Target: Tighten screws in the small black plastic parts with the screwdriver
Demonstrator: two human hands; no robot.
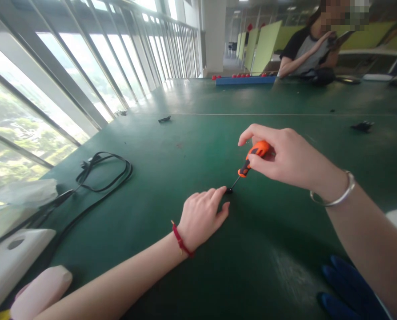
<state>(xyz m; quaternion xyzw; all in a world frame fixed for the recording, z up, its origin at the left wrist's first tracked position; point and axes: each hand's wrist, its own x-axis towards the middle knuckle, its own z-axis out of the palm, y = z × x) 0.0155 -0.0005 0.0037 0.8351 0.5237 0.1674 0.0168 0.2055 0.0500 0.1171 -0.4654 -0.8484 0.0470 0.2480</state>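
Fingers of the right hand (281,158) gripped an orange screwdriver (251,162), tip on a small black part (229,190); the left hand (203,215), loosely open, steadied that part on the green surface (191,151).

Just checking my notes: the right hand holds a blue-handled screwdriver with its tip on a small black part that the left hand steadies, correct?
Not quite. The head view shows the screwdriver handle is orange and black, not blue. The right hand holds it, its tip on the small black part at the left hand fingertips.

Daylight pours through tall slatted windows (94,66) onto a long green table (191,146) beside green partitions (265,44).
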